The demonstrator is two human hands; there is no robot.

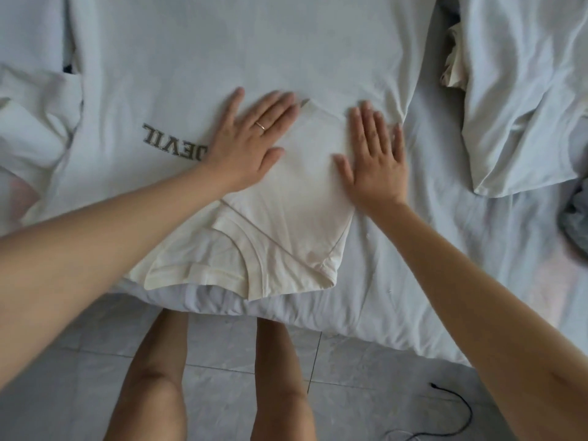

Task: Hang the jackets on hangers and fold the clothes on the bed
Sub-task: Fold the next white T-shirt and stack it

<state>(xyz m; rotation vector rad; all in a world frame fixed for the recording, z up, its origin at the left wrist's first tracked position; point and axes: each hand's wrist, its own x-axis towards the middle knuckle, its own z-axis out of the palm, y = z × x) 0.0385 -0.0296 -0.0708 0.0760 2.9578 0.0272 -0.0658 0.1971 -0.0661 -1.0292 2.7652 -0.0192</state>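
A cream T-shirt [296,218] lies spread on the bed, collar toward me at the near edge, with grey letters printed on its chest at the left. Its right side and sleeve are folded over onto the body. My left hand [251,141] lies flat on the shirt with straight fingers, just left of the folded flap; a ring is on one finger. My right hand [375,154] presses flat on the flap's right edge, fingers spread and pointing away from me. Neither hand holds anything.
The bed sheet [445,249] is white and wrinkled. A second pale garment [525,90] lies crumpled at the right, a grey cloth [576,224] at the far right edge. More pale cloth [28,132] lies at the left. Below are my legs, the tiled floor and a black cable [458,405].
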